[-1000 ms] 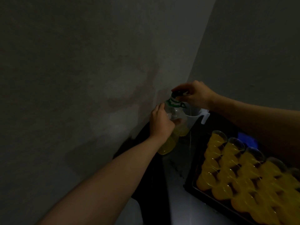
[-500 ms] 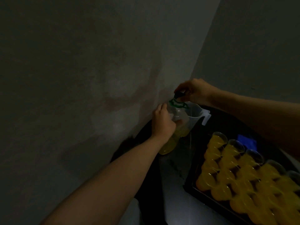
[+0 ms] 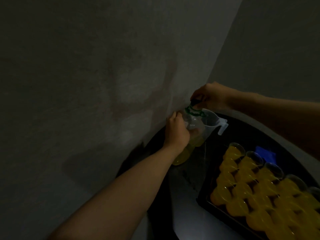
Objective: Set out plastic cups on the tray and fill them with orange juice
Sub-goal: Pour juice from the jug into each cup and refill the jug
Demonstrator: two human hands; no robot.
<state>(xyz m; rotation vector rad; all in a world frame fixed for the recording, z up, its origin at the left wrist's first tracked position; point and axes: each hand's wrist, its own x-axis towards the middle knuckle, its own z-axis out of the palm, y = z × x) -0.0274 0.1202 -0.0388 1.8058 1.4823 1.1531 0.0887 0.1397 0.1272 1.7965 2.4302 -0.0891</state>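
A clear juice bottle (image 3: 194,134) with a green handle ring stands by the wall corner, orange juice in its lower part. My left hand (image 3: 176,132) grips the bottle's body. My right hand (image 3: 209,97) pinches the dark cap (image 3: 194,101) at the bottle's neck. At the lower right a black tray (image 3: 204,201) holds several plastic cups (image 3: 232,172) filled with orange juice, packed in rows.
A clear plastic measuring jug (image 3: 213,122) with a handle stands just behind the bottle. A blue object (image 3: 265,154) lies beyond the tray. Everything sits on a dark round table (image 3: 187,174) pushed against two grey walls. The scene is dim.
The view has shifted slightly. My right hand stays on the cap and has turned a little at the neck; my left hand keeps its grip on the bottle.
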